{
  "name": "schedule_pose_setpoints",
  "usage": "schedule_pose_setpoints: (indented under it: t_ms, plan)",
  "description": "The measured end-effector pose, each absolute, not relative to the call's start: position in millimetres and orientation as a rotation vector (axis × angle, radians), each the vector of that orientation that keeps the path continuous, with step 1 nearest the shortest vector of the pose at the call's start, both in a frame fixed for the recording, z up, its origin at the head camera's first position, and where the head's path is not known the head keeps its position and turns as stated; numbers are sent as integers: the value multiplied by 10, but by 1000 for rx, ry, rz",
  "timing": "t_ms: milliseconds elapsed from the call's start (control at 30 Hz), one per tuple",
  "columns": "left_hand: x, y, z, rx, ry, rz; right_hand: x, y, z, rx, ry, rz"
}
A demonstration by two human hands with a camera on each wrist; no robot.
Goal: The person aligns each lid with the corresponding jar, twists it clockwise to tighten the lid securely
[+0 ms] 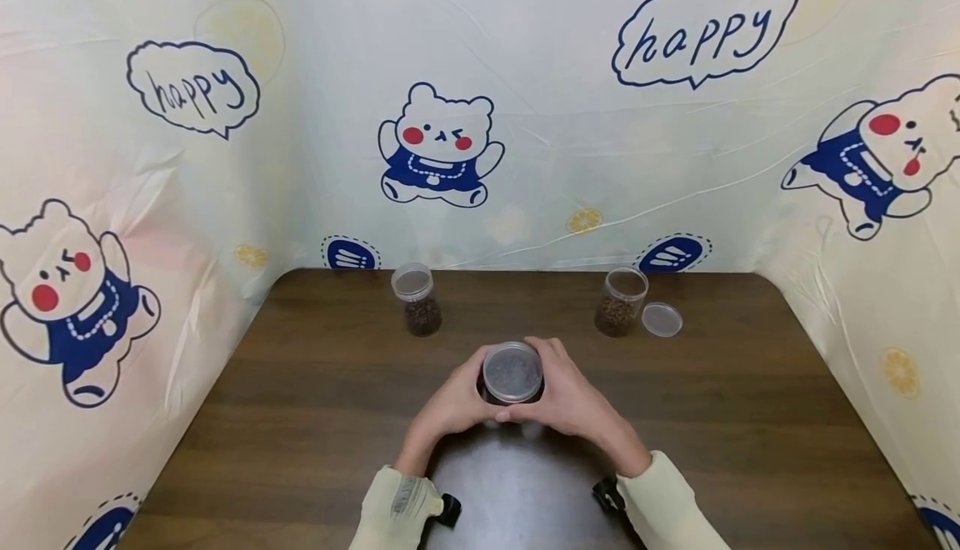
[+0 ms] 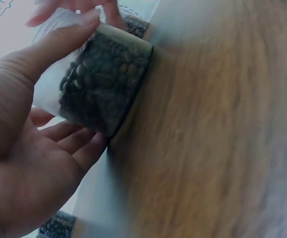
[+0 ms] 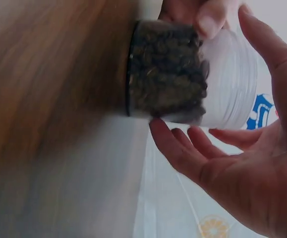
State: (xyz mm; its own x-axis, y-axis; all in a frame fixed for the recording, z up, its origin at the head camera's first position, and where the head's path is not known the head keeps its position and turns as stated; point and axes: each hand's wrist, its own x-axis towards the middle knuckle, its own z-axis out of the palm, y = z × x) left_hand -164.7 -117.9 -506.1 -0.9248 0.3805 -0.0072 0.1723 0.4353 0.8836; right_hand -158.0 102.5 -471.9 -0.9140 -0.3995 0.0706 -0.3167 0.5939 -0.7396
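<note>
A clear plastic jar [image 1: 513, 372] stands between both hands near the middle of the table, its round translucent lid on top. Dark coffee beans [image 3: 168, 74] fill its lower part, as the right wrist view shows. My left hand [image 1: 459, 397] curves round the jar's left side, the thumb on the near side and fingers behind. From the right, my right hand [image 1: 576, 396] holds it the same way, and the two thumbs nearly meet in front. Close up in the left wrist view, the jar's base [image 2: 131, 94] is right at the tabletop.
At the back left stands a lidded jar [image 1: 422, 312] of dark beans. An uncovered jar [image 1: 617, 317] with browner beans is at the back right, a loose clear lid [image 1: 662, 319] lying beside it. A printed cloth [image 1: 555, 167] hangs round the wooden table [image 1: 315, 417].
</note>
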Motion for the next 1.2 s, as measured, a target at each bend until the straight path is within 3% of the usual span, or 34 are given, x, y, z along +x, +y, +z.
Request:
schedule_pose_setpoints:
  t_ms: [433,1200]
  plan:
    - [-1628,-1387,-4960,498,2334,1612,-1663,1093,-4768,-606,2641,-1230]
    - [-1705,-1193,-4871,533,2298,1707,-1732,1227,-4678,-608,2687,-1274]
